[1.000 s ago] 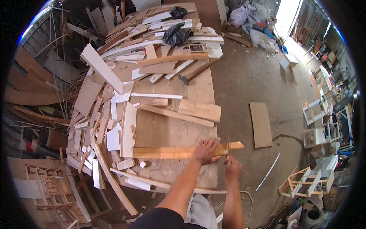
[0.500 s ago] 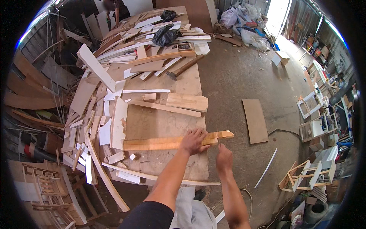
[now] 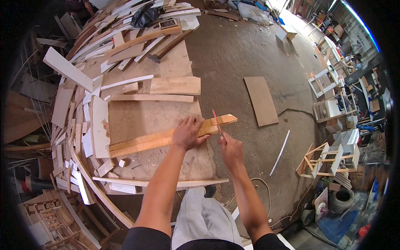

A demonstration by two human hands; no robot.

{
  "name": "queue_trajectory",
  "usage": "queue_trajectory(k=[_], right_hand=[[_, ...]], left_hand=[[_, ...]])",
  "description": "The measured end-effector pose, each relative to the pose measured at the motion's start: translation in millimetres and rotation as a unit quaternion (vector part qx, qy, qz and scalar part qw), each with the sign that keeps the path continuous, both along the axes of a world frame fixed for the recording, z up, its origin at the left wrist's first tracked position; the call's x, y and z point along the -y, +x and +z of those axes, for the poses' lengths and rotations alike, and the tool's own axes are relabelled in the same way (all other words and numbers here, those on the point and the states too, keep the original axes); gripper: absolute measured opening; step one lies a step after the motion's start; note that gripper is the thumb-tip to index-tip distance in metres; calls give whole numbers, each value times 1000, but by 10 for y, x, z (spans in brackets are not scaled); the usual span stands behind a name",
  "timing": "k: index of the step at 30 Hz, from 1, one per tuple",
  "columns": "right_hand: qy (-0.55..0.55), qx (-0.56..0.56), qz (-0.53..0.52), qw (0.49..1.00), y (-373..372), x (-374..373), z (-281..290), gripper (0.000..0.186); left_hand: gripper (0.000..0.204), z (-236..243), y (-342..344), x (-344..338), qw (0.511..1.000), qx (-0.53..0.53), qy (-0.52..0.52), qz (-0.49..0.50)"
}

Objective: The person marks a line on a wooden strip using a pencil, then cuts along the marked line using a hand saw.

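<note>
Two long yellowish wooden strips [image 3: 146, 142] lie side by side, one end by an upright white-edged board and the other past the table's right edge. My left hand [image 3: 188, 132] clasps them near that edge, fingers over the far side and thumb on the near side. Just right of it, my right hand [image 3: 231, 149] is closed around the near end of a slim red blade-like tool [image 3: 216, 121]. The tool crosses the overhanging part of the strips. Its exact kind is too small to make out.
The plywood table [image 3: 175, 54] carries several scrap boards, a hammer [image 3: 166, 51] and a black plastic bag [image 3: 146, 16]. A brown panel [image 3: 261, 101] and a thin white strip [image 3: 280, 153] lie on the floor at the right. Small wooden frames [image 3: 333, 156] stand farther right.
The view has shifted, so the table appears farther left and higher. The red tool now shows at length across the strips. My left hand keeps its hold on them.
</note>
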State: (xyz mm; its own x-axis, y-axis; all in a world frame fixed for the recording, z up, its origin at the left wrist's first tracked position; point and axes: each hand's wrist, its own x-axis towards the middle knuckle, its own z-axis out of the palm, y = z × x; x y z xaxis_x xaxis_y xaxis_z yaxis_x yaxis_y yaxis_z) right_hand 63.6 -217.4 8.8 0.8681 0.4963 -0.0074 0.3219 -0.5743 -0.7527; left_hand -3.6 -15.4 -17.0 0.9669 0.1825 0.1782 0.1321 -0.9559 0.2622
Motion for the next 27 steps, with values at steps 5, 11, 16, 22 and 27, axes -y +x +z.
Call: queue_trajectory(k=[5, 11, 16, 22, 27], right_hand=[[-61, 27, 17, 998, 34, -97, -77, 22], [-40, 86, 19, 995, -119, -39, -125, 23], [-109, 74, 28, 991, 5, -120, -106, 17], [-90, 76, 33, 993, -23, -125, -83, 16], [-97, 82, 35, 991, 7, -126, -107, 17]], left_hand=[[68, 36, 21, -38, 1000, 1, -21, -4], [67, -46, -25, -54, 1000, 21, 4, -20], [69, -33, 24, -40, 999, 9, 15, -26], [69, -29, -11, -76, 999, 26, 13, -24], [70, 12, -11, -74, 1000, 11, -21, -15]])
